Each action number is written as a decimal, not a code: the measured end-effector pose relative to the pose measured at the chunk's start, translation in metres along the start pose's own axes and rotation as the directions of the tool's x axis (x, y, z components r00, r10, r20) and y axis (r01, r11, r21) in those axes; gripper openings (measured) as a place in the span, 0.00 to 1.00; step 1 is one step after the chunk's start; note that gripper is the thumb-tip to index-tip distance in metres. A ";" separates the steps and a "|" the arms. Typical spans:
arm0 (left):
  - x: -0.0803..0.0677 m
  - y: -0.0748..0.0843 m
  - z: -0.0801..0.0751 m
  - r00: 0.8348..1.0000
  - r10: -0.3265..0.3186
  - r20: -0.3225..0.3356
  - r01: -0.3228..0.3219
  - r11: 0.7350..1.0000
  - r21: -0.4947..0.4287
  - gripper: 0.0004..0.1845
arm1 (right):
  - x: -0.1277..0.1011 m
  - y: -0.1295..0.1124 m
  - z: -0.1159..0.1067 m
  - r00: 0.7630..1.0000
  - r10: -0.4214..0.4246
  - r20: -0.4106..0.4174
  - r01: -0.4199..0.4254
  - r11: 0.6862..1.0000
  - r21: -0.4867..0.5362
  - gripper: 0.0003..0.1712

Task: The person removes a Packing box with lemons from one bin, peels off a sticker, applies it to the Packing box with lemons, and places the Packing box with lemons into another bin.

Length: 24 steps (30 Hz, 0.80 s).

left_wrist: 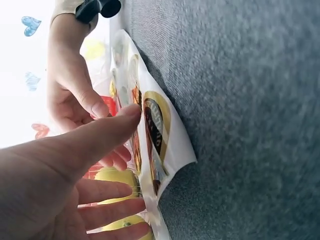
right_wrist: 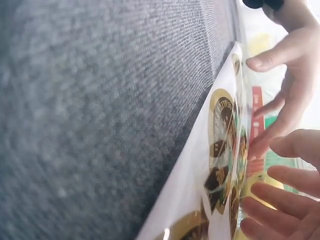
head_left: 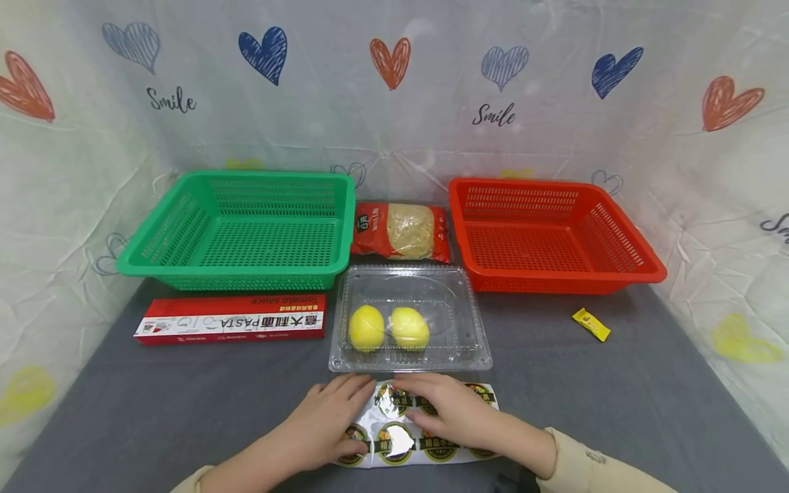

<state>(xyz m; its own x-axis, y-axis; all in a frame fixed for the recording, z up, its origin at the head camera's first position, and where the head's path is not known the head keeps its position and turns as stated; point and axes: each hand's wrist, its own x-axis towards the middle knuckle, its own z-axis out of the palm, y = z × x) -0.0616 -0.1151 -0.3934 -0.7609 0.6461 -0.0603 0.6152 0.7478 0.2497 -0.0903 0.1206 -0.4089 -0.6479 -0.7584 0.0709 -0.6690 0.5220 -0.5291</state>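
A glossy white sheet of round black-and-gold fruit stickers lies flat on the grey cloth in front of the clear plastic box. My left hand rests at the sheet's left side, fingers extended, thumb over its lower left sticker. Over the upper right part lies my right hand, its fingers stretched across the stickers. Both wrist views show relaxed, spread fingers at the sheet's surface; in the left wrist view the thumb overlaps a sticker. Inside the box sit two yellow lemons, side by side at the left.
A green basket stands back left, a red basket back right. Between them lies a red bag of noodles. A pasta box is left of the plastic box; a small yellow packet lies to the right.
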 end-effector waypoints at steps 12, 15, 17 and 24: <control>0.008 0.001 0.003 1.000 -0.003 0.023 0.002 0.999 0.037 0.44 | 0.005 -0.001 0.003 0.998 0.027 0.048 -0.026 1.000 -0.014 0.26; 0.007 0.001 0.003 1.000 -0.001 0.025 0.000 0.999 0.037 0.44 | 0.005 0.000 0.004 0.999 0.015 0.041 -0.014 1.000 -0.018 0.25; 0.007 0.001 0.004 1.000 0.001 0.022 -0.002 0.999 0.039 0.43 | 0.005 0.000 0.004 0.999 0.008 0.036 -0.007 1.000 -0.020 0.25; 0.007 0.000 0.006 1.000 -0.001 0.010 0.001 0.999 0.035 0.43 | 0.005 0.000 0.004 1.000 0.009 0.030 -0.009 1.000 -0.007 0.24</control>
<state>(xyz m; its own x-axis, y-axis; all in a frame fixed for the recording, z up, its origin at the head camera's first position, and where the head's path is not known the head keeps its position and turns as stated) -0.0654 -0.1100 -0.3993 -0.7595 0.6467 -0.0705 0.6214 0.7533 0.2154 -0.0924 0.1151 -0.4124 -0.6428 -0.7650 0.0405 -0.6657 0.5317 -0.5236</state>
